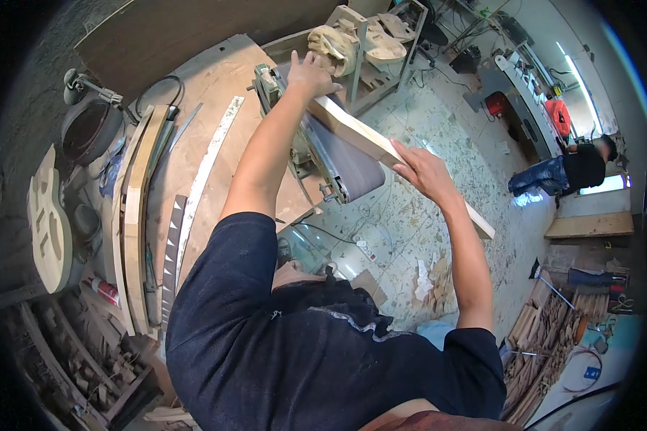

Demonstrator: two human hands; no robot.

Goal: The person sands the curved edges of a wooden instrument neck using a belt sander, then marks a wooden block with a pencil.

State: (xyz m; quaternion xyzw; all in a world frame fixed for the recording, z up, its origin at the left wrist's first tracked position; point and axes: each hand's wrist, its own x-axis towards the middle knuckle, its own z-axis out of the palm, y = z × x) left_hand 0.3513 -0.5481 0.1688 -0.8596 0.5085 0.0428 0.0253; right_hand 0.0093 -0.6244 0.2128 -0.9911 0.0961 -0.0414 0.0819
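A long pale wooden board point(358, 132) lies on edge along the belt sander point(345, 156), over its grey abrasive belt. At the board's far end my left hand point(310, 75) bears on the wood with its fingers spread; its grip underneath is partly hidden. My right hand point(423, 167) holds the board nearer to me, thumb on one side and fingers on the other. Past my right wrist the board's near end sticks out, beyond the sander and over the floor. My forearm covers part of it.
Left of the sander, a workbench point(210, 167) carries a white-speckled straight strip point(210, 161) and several long wooden pieces point(136, 215). A guitar-body-shaped blank point(54, 231) stands further left. A power strip point(365, 249) lies on the littered floor. Another person point(582, 164) stands far right.
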